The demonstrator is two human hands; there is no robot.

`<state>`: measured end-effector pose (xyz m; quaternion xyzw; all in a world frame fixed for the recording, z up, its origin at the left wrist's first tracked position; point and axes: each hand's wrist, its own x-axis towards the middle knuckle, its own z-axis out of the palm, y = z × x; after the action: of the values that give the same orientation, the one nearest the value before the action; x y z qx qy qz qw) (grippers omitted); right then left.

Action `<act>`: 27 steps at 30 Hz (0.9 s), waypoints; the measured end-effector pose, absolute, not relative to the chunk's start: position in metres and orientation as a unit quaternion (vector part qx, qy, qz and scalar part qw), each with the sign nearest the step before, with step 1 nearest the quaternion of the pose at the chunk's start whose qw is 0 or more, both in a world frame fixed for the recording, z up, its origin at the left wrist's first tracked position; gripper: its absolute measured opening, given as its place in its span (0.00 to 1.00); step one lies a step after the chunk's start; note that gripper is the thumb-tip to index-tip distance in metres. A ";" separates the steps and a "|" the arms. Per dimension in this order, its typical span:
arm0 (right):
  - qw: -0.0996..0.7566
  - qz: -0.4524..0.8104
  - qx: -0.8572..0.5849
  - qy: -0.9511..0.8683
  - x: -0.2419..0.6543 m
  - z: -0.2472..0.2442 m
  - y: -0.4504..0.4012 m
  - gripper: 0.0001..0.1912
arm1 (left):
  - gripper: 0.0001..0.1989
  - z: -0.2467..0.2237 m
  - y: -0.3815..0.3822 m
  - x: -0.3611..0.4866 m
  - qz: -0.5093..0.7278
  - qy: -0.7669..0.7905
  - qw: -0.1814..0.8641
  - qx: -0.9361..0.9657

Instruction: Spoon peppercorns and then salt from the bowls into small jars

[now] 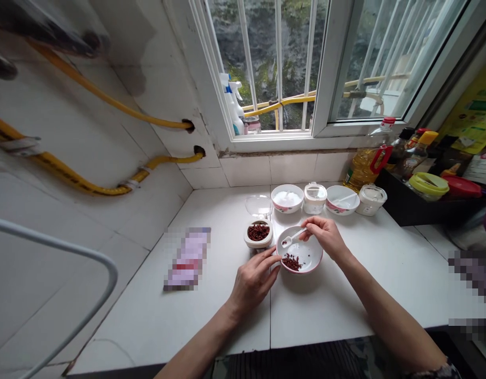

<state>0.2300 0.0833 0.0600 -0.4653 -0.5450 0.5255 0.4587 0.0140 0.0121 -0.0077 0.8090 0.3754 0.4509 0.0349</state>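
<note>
My right hand (324,235) pinches the handle of a small white spoon (289,240), whose scoop is inside a white bowl with a pink rim (312,255). A few dark bits lie in the scoop. Reddish-brown dried peppercorns (292,262) lie in a small heap at the bowl's lower left, with some scattered around. My left hand (255,280) holds the bowl's left edge, fingertips at the rim. Just above that hand stands a square seasoning jar (248,243), filled with the same peppercorns. Its clear lid (259,206) is flipped open toward the wall.
Behind are a bowl of white granules (287,198), a closed jar (315,197), a bowl with a white spoon (343,200) and another jar (371,200). An oil bottle (363,166) stands by a black rack of condiments (404,202). A blurred purple packet (191,258) lies left.
</note>
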 end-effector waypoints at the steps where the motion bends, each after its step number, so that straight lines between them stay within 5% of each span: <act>1: 0.461 0.525 -0.464 -0.545 0.230 0.060 0.084 0.07 | 0.12 -0.008 0.012 0.014 0.453 0.375 0.032 0.809; 10: 0.516 0.443 -0.417 -0.604 0.209 0.066 0.080 0.12 | 0.11 -0.007 0.012 0.017 0.459 0.378 0.039 0.803; 19: 0.456 0.052 -0.283 -0.842 0.190 0.062 0.072 0.12 | 0.11 -0.008 0.012 0.016 0.453 0.380 0.024 0.806; 27: 0.470 0.042 -0.275 -0.837 0.196 0.061 0.071 0.11 | 0.10 -0.007 0.012 0.016 0.456 0.376 0.013 0.806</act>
<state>0.1960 0.0711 0.0614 -0.2753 -0.8374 0.0422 0.4703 0.0162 0.0121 -0.0065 0.8064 0.3760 0.4562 0.0127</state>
